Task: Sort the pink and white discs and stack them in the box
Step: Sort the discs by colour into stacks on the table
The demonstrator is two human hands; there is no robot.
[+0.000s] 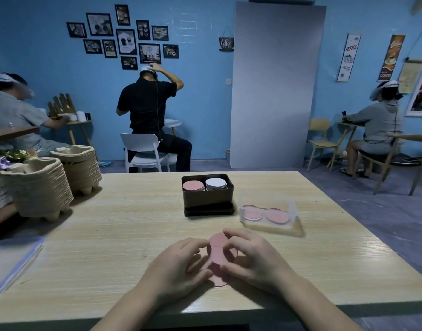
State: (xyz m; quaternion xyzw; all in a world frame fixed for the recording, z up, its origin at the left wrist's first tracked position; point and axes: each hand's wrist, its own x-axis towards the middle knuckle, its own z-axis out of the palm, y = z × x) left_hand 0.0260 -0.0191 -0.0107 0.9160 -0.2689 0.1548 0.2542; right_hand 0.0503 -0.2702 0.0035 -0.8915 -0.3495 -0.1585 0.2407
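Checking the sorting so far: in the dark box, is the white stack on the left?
No, the white stack sits on the right of the dark box, the pink stack on the left.

Bare table (pixel 124 225) runs from you up to the dark box (pixel 207 199), open at its top. A clear container (pixel 268 219) stands just right of it; tray stacks (pixel 40 187) crowd the left edge.

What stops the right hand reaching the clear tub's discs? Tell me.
Probably yes: bare table lies between the right hand and the clear tub, though it now pinches pink discs.
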